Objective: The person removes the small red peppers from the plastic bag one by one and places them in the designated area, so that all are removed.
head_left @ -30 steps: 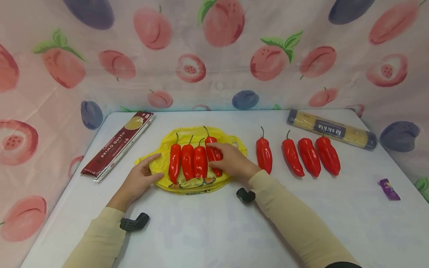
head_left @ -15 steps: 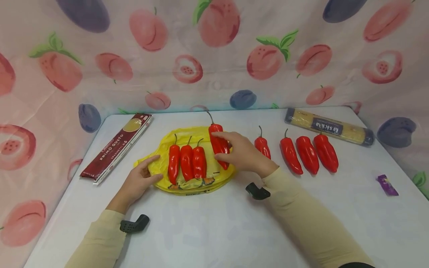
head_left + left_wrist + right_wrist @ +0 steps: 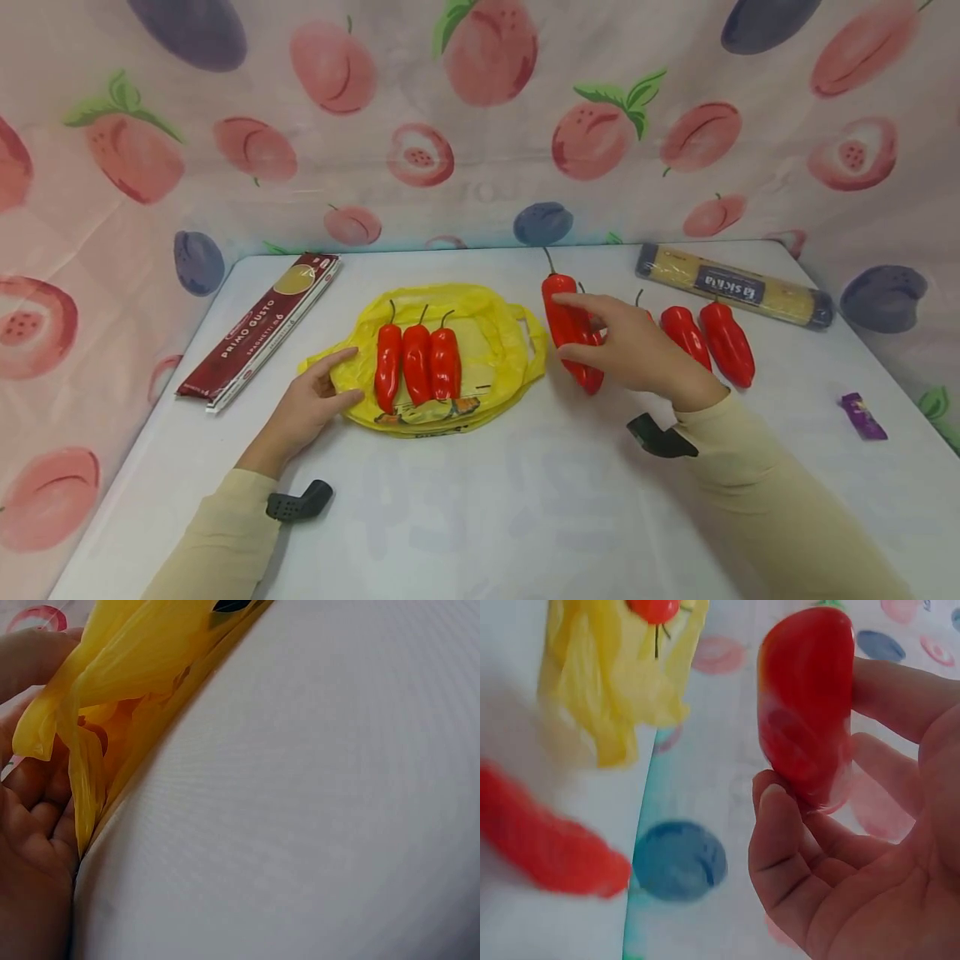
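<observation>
My right hand (image 3: 633, 346) grips a red pepper (image 3: 561, 321) between thumb and fingers, stem away from me. It hovers just right of the yellow plastic bag (image 3: 495, 304), in front of another red pepper that is mostly hidden. Three red peppers (image 3: 417, 362) lie side by side on the bag. At the bag's left edge my left hand (image 3: 300, 412) rests with thumb and forefinger apart; in the left wrist view the yellow plastic (image 3: 135, 656) lies against its fingers. The right wrist view shows the held pepper (image 3: 806, 705) at the fingertips.
Further red peppers (image 3: 727, 343) lie to the right, one partly covered by my right hand. A dark red spaghetti packet (image 3: 258, 333) is at the left. A clear pasta packet (image 3: 735, 286) lies at the back right. Nearer the right edge is a small purple wrapper (image 3: 864, 417).
My right hand has lifted a pepper off the bag and carried it right, past the bag's edge. Three peppers now lie on the bag. My left hand has stayed in place.
</observation>
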### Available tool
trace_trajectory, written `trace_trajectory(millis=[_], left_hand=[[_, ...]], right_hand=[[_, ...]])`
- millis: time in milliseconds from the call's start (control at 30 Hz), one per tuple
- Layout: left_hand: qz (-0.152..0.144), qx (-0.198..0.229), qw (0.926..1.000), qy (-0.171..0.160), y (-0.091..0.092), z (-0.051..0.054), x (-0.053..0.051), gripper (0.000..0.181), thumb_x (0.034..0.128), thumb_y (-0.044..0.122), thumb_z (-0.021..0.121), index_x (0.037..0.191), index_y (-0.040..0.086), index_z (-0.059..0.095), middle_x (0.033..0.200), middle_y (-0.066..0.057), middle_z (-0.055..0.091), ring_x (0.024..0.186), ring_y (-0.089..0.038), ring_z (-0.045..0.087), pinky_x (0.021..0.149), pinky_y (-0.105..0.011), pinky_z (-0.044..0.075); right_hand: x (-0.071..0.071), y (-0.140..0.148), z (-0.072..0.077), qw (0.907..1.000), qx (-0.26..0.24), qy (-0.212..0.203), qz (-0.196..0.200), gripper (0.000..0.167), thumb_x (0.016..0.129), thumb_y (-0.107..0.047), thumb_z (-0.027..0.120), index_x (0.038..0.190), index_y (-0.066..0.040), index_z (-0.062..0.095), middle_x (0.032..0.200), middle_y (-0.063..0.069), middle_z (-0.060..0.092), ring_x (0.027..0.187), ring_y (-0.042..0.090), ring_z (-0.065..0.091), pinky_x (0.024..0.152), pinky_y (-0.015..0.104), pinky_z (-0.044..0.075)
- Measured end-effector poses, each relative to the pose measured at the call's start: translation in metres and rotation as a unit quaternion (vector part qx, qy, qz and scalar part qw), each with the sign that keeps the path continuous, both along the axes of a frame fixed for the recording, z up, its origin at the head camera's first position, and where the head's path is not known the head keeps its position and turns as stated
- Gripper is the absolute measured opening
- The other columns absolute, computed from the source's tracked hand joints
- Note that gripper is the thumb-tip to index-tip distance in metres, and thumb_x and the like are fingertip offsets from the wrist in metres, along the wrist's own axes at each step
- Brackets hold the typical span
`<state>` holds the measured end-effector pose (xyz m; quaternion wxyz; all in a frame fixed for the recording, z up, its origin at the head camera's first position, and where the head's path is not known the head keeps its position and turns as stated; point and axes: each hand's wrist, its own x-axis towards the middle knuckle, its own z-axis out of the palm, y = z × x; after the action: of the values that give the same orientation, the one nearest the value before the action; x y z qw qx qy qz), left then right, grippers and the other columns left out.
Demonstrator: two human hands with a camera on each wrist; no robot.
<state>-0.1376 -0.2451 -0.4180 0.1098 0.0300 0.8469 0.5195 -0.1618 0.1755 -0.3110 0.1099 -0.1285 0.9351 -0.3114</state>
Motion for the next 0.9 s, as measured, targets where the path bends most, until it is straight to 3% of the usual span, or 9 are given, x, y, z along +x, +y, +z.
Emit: trace_trajectory(millis=[300, 600, 900], left_hand=[[-0.007, 0.014, 0.9999, 0.0, -0.001, -0.001, -0.001, 0.07, 0.0943, 0.023, 0.071, 0.155, 0.013, 0.037, 0.161, -0.014, 0.028, 0.138, -0.031, 0.04, 0.094, -0.012, 0.041], [-0.008, 0.017, 0.9998, 0.002, -0.002, -0.002, 0.0, 0.07, 0.094, 0.023, 0.071, 0.155, 0.012, 0.038, 0.16, -0.014, 0.029, 0.137, -0.031, 0.042, 0.092, -0.01, 0.041], [-0.008, 0.015, 0.9998, 0.004, -0.001, -0.001, 0.0, 0.07, 0.0945, 0.022, 0.071, 0.155, 0.012, 0.037, 0.16, -0.014, 0.029, 0.137, -0.031, 0.042, 0.092, -0.01, 0.041]], right_hand=[[0.011, 0.047, 0.006, 0.9986, 0.041, 0.009, -0.032, 0.074, 0.088, -0.031, 0.078, 0.152, -0.019, 0.043, 0.131, 0.021, 0.054, 0.116, 0.042, 0.05, 0.073, 0.048, 0.06], [0.023, 0.09, -0.002, 0.9962, 0.072, -0.006, -0.05, 0.076, 0.089, -0.035, 0.076, 0.153, -0.013, 0.04, 0.135, 0.028, 0.047, 0.12, 0.05, 0.043, 0.074, 0.053, 0.059], [0.034, 0.128, -0.015, 0.9924, 0.094, 0.003, -0.078, 0.078, 0.091, -0.037, 0.074, 0.152, -0.004, 0.038, 0.134, 0.034, 0.046, 0.115, 0.055, 0.046, 0.074, 0.056, 0.058]])
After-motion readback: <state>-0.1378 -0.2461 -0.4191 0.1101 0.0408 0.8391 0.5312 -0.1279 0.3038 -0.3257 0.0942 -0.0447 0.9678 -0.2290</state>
